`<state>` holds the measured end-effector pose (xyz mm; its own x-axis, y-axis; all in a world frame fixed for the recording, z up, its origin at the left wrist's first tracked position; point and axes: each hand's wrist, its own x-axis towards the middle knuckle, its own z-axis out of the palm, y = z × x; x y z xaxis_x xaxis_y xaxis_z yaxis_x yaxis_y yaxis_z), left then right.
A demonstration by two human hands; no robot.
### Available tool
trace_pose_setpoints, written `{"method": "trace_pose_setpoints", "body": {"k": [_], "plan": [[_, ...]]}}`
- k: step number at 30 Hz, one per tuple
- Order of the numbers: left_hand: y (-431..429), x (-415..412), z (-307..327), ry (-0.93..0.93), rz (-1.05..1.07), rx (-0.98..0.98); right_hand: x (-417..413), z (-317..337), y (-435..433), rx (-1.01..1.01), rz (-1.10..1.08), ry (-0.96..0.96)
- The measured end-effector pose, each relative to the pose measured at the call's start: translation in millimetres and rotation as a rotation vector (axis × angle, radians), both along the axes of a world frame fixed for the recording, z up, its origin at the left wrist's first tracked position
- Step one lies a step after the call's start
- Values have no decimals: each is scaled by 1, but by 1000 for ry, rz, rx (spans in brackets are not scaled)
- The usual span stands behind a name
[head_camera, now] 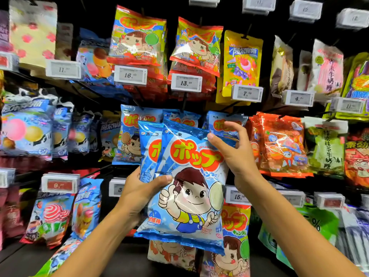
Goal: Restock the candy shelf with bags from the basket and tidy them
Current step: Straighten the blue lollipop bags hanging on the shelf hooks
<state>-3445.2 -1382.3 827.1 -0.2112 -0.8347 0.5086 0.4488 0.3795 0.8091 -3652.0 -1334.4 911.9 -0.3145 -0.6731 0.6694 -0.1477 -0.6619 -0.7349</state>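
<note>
Head view, candy shelf (95, 15). Two blue candy bags are being held up in front of the middle row: a front bag (191, 196), printed with a cartoon child and a lollipop, and a second bag (147, 148), overlapped behind it to the left. Both are being gripped along their left side by the left hand (139, 188), with the thumb curled over the front and the fingers hidden behind. The top right corner of the front bag is being pinched by the right hand (237, 156), thumb in front and fingers curled behind. Matching hanging blue bags (129, 136) are being carried on hooks directly behind the held pair. On the row above, red and green bags (135, 41) with the same cartoon are being displayed in two columns, and a yellow bag (241, 60) is hanging just beside them on the right. Orange bags (279, 144) are hanging to the right of the blue ones. White price tags (130, 75) are being carried at the hook ends.
</note>
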Motion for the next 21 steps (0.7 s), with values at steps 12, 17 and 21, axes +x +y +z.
{"method": "trace_pose_setpoints", "body": {"k": [12,17,21], "plan": [[-33,12,54,52,105,12,37,61,-51,158,242,-169],[-62,12,77,8,210,60,44,89,-79,69,171,-185],[-84,9,91,-56,318,65,44,102,-97,57,88,-193]]}}
